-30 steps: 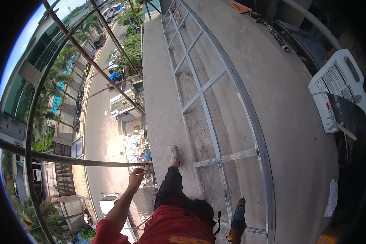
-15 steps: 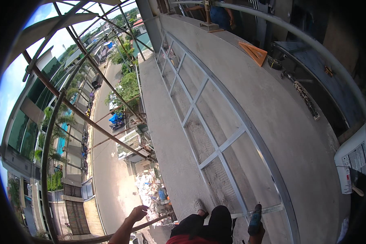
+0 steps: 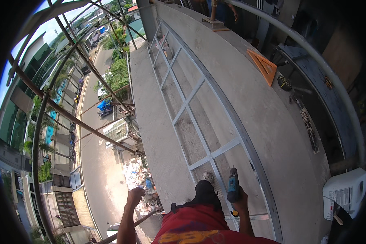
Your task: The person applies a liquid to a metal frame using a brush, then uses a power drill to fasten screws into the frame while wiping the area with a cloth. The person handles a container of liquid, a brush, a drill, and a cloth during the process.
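We hold a blue cordless drill [image 3: 233, 185] in our right hand [image 3: 240, 200], fingers wrapped tightly round its grip. The tool stands nearly upright, its nose pointing away from us. It sits directly over the metal stud frame [image 3: 199, 118], close to the junction where a cross-member meets the long rail. Whether the bit touches the metal, we cannot tell.

Our left hand [image 3: 135, 195] is closed around a rusty scaffold pole [image 3: 140, 221] that runs diagonally past the slab edge. The hand sits well apart from the drill, out over the open drop.

Our knee, in dark fabric, and a shoe [image 3: 208, 177] rest on the frame just beside the drill. A red garment fills the lower edge of the view.

The frame lies flat on a grey concrete ledge [image 3: 158, 134] and extends away from us in a ladder pattern. To the right, on the same surface, lie an orange triangular square [image 3: 265, 66] and a tape measure [image 3: 284, 83], near each other. A white plastic jug [image 3: 345, 197] stands at the far right. A curved grey pipe [image 3: 325, 69] arcs above these items.

Beyond the ledge to the left, further scaffold poles cross over a street [image 3: 97, 171] far below.
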A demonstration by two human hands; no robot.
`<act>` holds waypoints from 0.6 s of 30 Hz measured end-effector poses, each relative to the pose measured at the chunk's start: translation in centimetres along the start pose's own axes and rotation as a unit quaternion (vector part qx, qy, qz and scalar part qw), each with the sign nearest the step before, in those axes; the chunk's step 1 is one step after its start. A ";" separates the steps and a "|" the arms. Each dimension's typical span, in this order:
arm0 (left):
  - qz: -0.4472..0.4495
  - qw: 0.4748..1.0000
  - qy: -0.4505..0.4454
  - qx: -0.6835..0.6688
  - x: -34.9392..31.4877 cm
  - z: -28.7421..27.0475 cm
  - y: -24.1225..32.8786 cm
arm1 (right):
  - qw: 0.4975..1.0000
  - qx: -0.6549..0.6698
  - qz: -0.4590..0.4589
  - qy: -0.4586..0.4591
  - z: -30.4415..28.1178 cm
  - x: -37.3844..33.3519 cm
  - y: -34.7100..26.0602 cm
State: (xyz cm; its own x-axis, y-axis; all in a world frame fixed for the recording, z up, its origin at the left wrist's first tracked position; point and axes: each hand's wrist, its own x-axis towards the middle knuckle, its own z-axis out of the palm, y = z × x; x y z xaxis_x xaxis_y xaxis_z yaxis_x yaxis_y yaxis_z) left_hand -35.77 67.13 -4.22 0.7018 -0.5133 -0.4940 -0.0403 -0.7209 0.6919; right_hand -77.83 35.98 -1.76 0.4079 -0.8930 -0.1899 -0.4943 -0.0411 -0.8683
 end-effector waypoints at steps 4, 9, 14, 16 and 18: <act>-0.158 0.982 0.073 0.073 -2.3 1.1 -4.7 | 0.995 0.038 -0.058 -0.065 1.0 8.3 -5.7; -0.229 0.964 0.082 0.111 -3.3 1.9 -2.8 | 0.986 0.011 -0.096 -0.135 2.3 16.9 -11.0; -0.136 0.984 0.036 0.114 0.6 0.5 -9.3 | 0.979 0.085 -0.127 -0.134 7.7 25.1 -17.0; -0.039 0.994 0.000 0.098 3.4 -0.7 -10.6 | 0.979 0.100 -0.143 -0.110 10.5 27.8 -18.8; -0.193 0.977 0.058 -0.076 7.7 -1.9 -8.0 | 0.977 0.057 -0.194 -0.070 12.7 32.7 -22.3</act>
State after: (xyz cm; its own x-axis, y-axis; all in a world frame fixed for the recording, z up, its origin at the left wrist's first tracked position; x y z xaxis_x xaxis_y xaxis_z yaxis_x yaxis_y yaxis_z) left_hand -28.72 69.80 -12.55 0.7200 -0.1549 -0.6764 0.3432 -0.7677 0.5412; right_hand -43.72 13.39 5.52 0.6528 -0.7495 0.1102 -0.1963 -0.3079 -0.9309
